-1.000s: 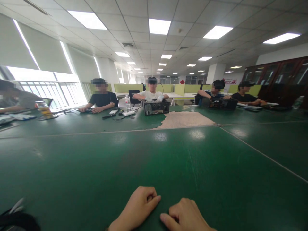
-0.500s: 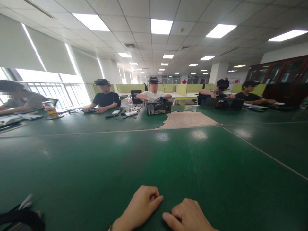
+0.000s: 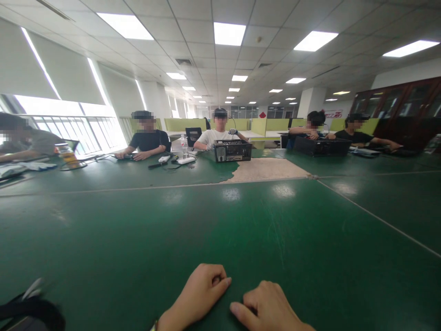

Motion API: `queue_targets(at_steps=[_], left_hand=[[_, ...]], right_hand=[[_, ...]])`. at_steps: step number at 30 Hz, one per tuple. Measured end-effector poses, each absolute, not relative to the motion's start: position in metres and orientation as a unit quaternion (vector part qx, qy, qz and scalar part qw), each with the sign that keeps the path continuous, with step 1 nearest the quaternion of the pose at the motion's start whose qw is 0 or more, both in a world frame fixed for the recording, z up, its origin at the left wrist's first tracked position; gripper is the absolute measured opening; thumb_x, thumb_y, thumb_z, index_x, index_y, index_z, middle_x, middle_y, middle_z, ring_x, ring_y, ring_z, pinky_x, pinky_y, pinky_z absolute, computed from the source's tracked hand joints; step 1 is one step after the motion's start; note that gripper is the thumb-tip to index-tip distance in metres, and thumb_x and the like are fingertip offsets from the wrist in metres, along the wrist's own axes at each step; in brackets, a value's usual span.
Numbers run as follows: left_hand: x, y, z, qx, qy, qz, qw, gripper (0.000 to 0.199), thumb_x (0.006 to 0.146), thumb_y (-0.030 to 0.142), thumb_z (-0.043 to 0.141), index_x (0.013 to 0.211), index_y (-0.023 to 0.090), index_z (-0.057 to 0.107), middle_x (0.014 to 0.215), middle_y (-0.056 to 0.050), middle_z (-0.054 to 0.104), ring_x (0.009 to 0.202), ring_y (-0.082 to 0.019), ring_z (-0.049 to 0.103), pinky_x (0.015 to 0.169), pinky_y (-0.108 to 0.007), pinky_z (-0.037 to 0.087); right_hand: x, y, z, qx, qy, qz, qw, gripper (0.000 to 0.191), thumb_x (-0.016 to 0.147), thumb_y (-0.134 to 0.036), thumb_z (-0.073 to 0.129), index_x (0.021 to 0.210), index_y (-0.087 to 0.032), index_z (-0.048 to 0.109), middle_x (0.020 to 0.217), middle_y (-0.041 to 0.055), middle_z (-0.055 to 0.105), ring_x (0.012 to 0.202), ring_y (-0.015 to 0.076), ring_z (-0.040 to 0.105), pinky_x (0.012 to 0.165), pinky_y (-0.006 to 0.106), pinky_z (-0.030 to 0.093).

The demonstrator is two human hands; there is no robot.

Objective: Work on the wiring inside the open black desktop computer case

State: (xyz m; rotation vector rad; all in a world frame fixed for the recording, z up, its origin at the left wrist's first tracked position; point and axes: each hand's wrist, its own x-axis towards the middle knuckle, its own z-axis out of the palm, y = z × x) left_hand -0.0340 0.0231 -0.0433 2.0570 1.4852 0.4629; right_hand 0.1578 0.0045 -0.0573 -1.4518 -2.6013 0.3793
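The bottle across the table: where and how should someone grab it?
Probably around the middle of the bottle, which stands upright and narrows towards its top. Come from the near side, above the low white block lying before its base.

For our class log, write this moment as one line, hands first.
Left hand: curled, nothing visible held; Right hand: curled, apart from left; Surface: green tabletop; Lower left: dark item, unclear; Across, centre: computer case

A clear bottle [image 3: 184,146] stands left of a black computer case [image 3: 233,151], with dark-red cabinets [image 3: 392,110] far right.
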Motion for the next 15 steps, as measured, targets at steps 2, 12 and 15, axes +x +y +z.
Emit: queue_targets(at_steps=[2, 12, 15], left_hand=[[-0.034, 0.023, -0.042, 0.766, 0.553, 0.173, 0.279, 0.027, 0.084, 0.035, 0.048, 0.068, 0.016, 0.060, 0.058, 0.004, 0.047, 0.057, -0.010, 0.040, 0.053, -0.022, 0.026], [-0.034, 0.023, -0.042, 0.762, 0.551, 0.178, 0.289, 0.027, 0.084, 0.037, 0.049, 0.070, 0.016, 0.059, 0.057, 0.005, 0.044, 0.056, -0.010, 0.038, 0.053, -0.023, 0.025], [-0.035, 0.023, -0.040, 0.759, 0.542, 0.179, 0.313, 0.027, 0.085, 0.038, 0.049, 0.072, 0.016, 0.058, 0.058, 0.006, 0.042, 0.056, -0.010, 0.037, 0.054, -0.022, 0.026]], right_hand=[[0.158, 0.005, -0.056, -0.481, -0.865, 0.130, 0.061, 0.050, 0.088, -0.053, 0.040, 0.062, -0.022, 0.070, 0.060, 0.0000, 0.068, 0.052, 0.0096, 0.051, 0.048, 0.029, 0.013], [0.152, 0.004, -0.050, -0.488, -0.858, 0.159, 0.026, 0.041, 0.085, -0.054, 0.049, 0.068, -0.023, 0.071, 0.064, 0.0010, 0.069, 0.057, 0.0148, 0.058, 0.048, 0.027, 0.024], [0.163, -0.022, -0.038, -0.522, -0.837, 0.160, 0.025, 0.029, 0.084, -0.049, 0.057, 0.077, -0.023, 0.069, 0.074, 0.0027, 0.069, 0.062, 0.0160, 0.060, 0.052, 0.026, 0.041]])
